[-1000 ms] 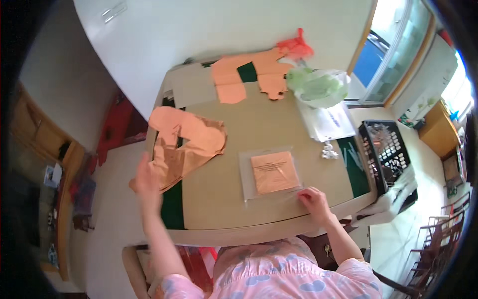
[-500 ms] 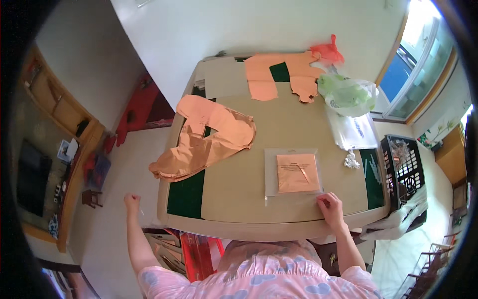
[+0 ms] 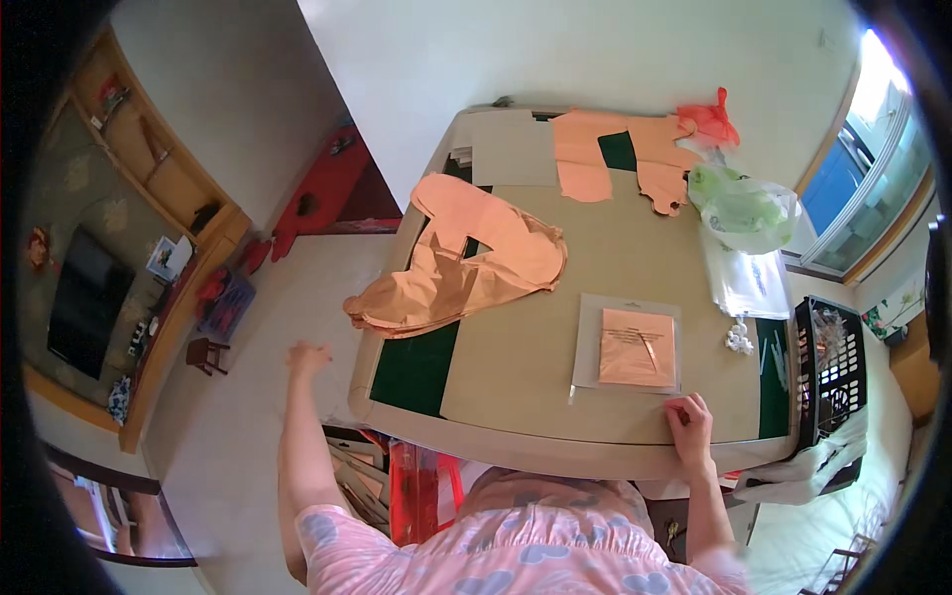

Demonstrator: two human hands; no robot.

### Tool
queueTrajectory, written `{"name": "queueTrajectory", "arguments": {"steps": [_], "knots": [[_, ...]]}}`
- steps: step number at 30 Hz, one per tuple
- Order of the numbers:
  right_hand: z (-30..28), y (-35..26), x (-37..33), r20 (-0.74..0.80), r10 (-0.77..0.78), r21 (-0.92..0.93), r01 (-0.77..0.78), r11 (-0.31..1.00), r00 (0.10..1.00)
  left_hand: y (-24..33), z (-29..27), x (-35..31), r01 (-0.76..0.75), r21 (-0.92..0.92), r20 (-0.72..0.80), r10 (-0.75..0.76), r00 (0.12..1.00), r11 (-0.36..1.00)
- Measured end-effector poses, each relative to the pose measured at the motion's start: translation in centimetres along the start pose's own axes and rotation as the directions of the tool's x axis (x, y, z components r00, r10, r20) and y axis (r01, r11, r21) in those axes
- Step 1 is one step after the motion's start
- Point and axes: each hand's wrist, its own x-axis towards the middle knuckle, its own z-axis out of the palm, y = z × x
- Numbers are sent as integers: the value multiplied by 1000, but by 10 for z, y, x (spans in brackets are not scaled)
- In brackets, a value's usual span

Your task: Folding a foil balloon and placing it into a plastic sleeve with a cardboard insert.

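Two hands work apart: the right hand [image 3: 688, 424] rests flat on the desk [image 3: 516, 397], fingertips touching the clear packet [image 3: 628, 344] of orange paper at 12 o'clock — the left hand [image 3: 307, 357] hangs spread and empty off the desk's edge, below draped orange fabric [image 3: 466, 263].

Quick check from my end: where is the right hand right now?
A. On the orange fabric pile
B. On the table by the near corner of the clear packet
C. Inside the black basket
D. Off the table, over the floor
B: the right hand rests on the table at the near right corner of the clear packet; it is the left hand that is out over the floor.
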Motion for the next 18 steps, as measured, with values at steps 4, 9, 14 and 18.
{"name": "queueTrajectory", "arguments": {"steps": [4, 9, 14, 18], "knots": [[-8, 4, -5, -18, 15, -76, -17, 997, 1000, 44, 23, -7, 179, -652, 363, 96, 927, 737], [5, 4, 2, 10, -23, -5, 23, 1000, 1000, -29, 47, -18, -557, -24, 446, 508, 737, 830], [-4, 6, -1, -16, -24, -50, 23, 998, 1000, 38, 43, -30, -77, -127, 69, 86, 994, 989], [-2, 1, 3, -5, -40, -10, 40, 999, 999, 24, 26, -30, -65, -375, -234, -27, 972, 925]]}}
